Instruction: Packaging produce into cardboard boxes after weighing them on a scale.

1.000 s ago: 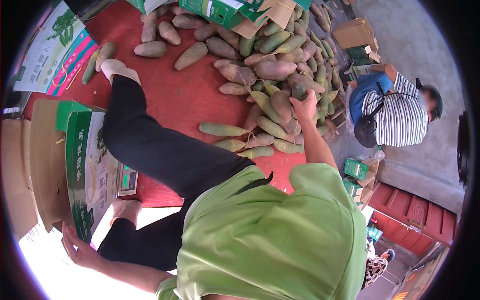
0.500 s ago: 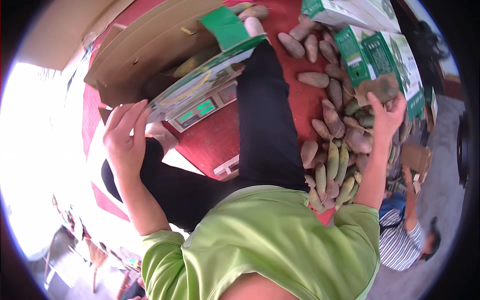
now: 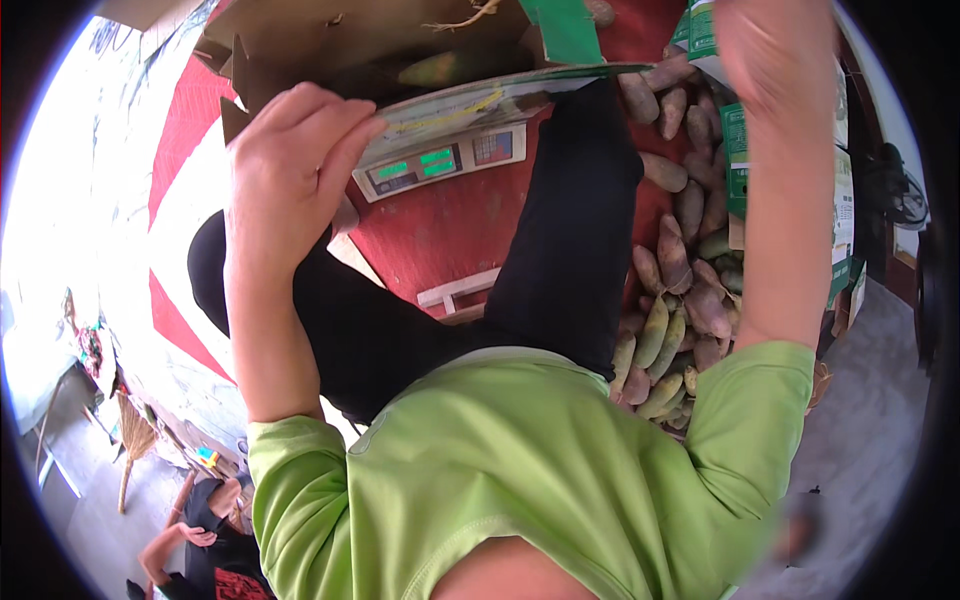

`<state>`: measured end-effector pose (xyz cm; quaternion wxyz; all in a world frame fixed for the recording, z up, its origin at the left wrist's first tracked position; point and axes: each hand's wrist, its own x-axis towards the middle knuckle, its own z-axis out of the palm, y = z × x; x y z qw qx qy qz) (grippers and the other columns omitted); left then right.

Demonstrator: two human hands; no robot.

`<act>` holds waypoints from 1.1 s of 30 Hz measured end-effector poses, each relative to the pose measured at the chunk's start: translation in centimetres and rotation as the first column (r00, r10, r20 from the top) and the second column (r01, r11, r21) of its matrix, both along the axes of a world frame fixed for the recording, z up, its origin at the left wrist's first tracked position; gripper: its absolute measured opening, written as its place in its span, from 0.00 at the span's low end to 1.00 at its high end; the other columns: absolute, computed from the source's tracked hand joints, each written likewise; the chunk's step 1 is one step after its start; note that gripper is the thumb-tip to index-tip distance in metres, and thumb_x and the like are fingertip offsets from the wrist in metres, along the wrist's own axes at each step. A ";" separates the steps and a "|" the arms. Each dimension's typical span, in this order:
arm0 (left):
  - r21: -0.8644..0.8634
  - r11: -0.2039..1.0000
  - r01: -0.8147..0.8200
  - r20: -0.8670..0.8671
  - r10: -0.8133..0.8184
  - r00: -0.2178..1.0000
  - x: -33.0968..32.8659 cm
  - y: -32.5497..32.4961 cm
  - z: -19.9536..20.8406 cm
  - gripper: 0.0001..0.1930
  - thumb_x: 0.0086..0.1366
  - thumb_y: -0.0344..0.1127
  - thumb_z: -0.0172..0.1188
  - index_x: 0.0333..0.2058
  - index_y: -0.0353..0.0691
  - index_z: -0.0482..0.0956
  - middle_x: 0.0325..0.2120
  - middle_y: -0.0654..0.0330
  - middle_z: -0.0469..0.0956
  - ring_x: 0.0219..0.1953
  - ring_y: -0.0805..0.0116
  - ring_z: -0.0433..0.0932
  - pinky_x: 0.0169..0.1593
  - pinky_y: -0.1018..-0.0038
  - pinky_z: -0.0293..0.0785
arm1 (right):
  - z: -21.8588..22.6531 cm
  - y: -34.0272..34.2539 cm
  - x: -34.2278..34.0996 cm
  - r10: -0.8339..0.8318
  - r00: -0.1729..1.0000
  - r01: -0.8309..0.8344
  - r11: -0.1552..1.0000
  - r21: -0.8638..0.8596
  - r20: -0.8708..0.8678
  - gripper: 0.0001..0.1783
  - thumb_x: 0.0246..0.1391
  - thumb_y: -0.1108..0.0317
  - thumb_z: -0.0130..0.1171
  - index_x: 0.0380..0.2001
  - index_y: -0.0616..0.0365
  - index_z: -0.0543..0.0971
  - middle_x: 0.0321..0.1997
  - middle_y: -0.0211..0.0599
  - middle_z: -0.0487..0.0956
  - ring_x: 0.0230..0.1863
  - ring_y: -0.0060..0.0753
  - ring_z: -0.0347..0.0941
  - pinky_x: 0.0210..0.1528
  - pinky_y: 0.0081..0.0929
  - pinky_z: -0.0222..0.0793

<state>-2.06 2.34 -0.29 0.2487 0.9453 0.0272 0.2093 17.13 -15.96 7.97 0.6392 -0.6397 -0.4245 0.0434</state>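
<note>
Red mat point(image 3: 430, 235) lies mid-frame. At frame top, the box point(image 3: 300, 42) seems stiff, best held by its rim, where left hand point(image 3: 288, 165), half-curled, touches; right hand point(image 3: 775, 55), upper right, blurs: can't tell its opening or hold.

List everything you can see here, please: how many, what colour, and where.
Cardboard box: one, brown inside, top
Vegetable in the box: at least one, greenish
Scale: one, pale with green-lit displays, just below the box in the picture
Root vegetables: many, green and purplish, right of the legs
Printed cartons: several, green and white, right, partly hidden
Floor covering: red, centre
Broom: one, tan, lower left
Bystander: at least one, black clothing, lower left
Shirt: one, light green, bottom centre
Left hand: one, at the box's edge
Right hand: one, blurred, top right
</note>
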 end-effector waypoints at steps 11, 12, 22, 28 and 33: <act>0.026 1.000 0.005 -0.010 -0.004 1.000 -0.1 0.3 -0.1 0.07 0.55 0.27 0.63 0.34 0.37 0.82 0.27 0.61 0.78 0.28 0.67 0.78 0.34 0.77 0.74 | -7.8 8.1 -0.9 0.322 0.906 -0.036 0.705 -0.708 0.275 0.31 0.41 0.66 0.69 0.49 0.65 0.71 0.42 0.49 0.78 0.42 0.46 0.76 0.46 0.35 0.71; 0.004 1.000 0.029 0.001 -0.029 1.000 -0.1 0.5 -0.1 0.06 0.54 0.27 0.63 0.32 0.35 0.82 0.26 0.58 0.77 0.27 0.63 0.78 0.33 0.73 0.74 | -8.0 7.9 -0.6 0.281 0.919 -0.050 0.777 -0.628 0.275 0.31 0.43 0.66 0.68 0.50 0.65 0.71 0.42 0.48 0.78 0.42 0.44 0.76 0.46 0.34 0.71; 0.000 1.000 -0.025 0.028 0.025 0.999 -0.3 0.6 -0.5 0.08 0.54 0.28 0.63 0.35 0.36 0.82 0.27 0.57 0.78 0.28 0.61 0.77 0.35 0.73 0.74 | -12.8 -13.4 1.3 -0.600 0.786 0.506 0.764 -0.400 -0.152 0.17 0.57 0.66 0.59 0.48 0.63 0.76 0.42 0.33 0.79 0.41 0.24 0.75 0.44 0.21 0.68; 0.023 0.994 -0.102 -0.033 0.103 0.994 -0.3 0.6 -0.4 0.10 0.56 0.28 0.62 0.38 0.41 0.82 0.30 0.62 0.79 0.32 0.71 0.78 0.38 0.78 0.74 | -26.9 -27.8 -6.6 -0.814 0.482 0.437 0.544 -0.716 -0.324 0.11 0.52 0.74 0.59 0.40 0.63 0.78 0.31 0.30 0.79 0.29 0.19 0.73 0.32 0.18 0.71; -0.035 0.998 -0.057 -0.028 0.056 0.998 -0.1 0.6 -1.0 0.09 0.56 0.28 0.62 0.37 0.39 0.82 0.29 0.61 0.79 0.29 0.69 0.79 0.36 0.77 0.73 | -35.5 -36.4 -15.8 -0.863 0.432 0.260 0.397 -0.880 -0.261 0.15 0.50 0.72 0.56 0.43 0.60 0.79 0.30 0.30 0.78 0.26 0.20 0.74 0.23 0.18 0.65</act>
